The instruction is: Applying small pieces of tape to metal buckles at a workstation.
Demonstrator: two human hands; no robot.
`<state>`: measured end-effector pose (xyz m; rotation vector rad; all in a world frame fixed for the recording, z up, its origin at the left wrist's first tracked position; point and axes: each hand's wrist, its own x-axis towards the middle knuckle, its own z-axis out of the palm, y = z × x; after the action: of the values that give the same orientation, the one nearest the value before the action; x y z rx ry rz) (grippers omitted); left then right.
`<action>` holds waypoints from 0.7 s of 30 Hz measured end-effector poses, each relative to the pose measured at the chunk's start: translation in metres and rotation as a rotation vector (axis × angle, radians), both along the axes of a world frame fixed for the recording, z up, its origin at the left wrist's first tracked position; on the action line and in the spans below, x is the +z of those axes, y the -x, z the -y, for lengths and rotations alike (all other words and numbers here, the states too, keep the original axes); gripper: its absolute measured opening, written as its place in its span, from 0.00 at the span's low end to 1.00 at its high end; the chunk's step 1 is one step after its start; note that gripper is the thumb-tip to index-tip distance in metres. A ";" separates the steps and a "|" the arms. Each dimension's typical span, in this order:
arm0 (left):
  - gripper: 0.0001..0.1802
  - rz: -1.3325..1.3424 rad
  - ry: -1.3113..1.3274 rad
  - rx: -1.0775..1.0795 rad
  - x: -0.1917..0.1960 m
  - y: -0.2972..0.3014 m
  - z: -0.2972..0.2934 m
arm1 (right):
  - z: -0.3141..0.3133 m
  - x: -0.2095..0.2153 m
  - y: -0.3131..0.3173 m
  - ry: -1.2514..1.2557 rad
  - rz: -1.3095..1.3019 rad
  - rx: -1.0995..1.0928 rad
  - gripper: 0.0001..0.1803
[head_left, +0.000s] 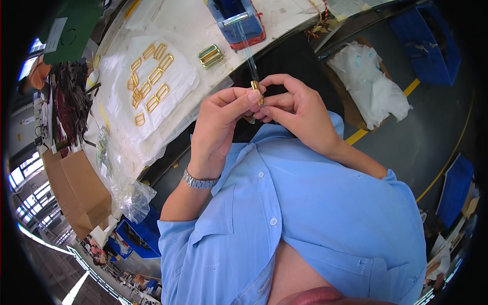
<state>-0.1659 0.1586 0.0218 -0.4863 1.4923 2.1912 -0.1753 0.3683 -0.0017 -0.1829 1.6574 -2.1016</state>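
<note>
In front of my chest a small gold buckle (255, 87) is pinched upright between the thumb and fingers of my left hand (218, 114). My right hand (300, 109) is closed too, its thumb and fingertips on the lower end of the same buckle. A strip of clear film (247, 48) stretches from the blue tape dispenser (231, 30) at the table edge down to the buckle. Gold slider buckles (155, 76) lie in a loose group on white sheeting (175, 96) at the left. Nearer the dispenser sits a stack of buckles (210, 56) with a greenish tint.
The white table (279, 20) ends just beyond my hands. Crumpled clear plastic (132, 195) hangs by its left edge, near a cardboard box (79, 188). To the right, a carton holds white plastic bags (368, 84), and a blue crate (424, 46) stands on the floor.
</note>
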 end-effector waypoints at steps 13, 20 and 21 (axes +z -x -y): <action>0.11 0.061 -0.063 -0.011 -0.001 0.002 0.005 | -0.022 0.016 0.002 -0.246 -0.071 0.138 0.35; 0.12 0.066 -0.114 -0.062 -0.005 0.006 0.011 | -0.016 -0.007 0.029 -0.244 -0.411 0.078 0.39; 0.12 0.078 -0.124 -0.071 -0.005 0.006 0.011 | -0.014 -0.009 0.031 -0.213 -0.430 0.100 0.39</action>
<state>-0.1723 0.1474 0.0164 -0.4645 1.3041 2.1683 -0.2063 0.3820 -0.0110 -0.6731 2.0526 -1.8843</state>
